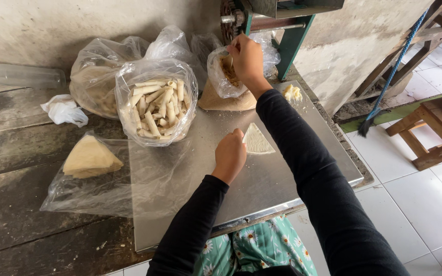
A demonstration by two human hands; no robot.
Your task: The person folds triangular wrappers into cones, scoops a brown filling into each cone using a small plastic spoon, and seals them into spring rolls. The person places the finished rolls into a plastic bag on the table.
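My left hand (229,155) rests with curled fingers on the steel tray (180,204), touching the edge of a pale triangular dough sheet (257,140). My right hand (246,57) reaches forward into a small clear bag of brownish filling (222,76), fingers pinched inside its mouth. What the fingers hold is hidden. A clear bag of finished rolled sticks (157,105) stands open to the left of my hands.
A bag with folded triangular sheets (90,158) lies at the left on the dark wooden bench. More bags (95,76) stand at the back. A small yellow lump (292,93) sits on the tray. A green machine frame (292,36), wooden stools (428,135) and tiled floor are to the right.
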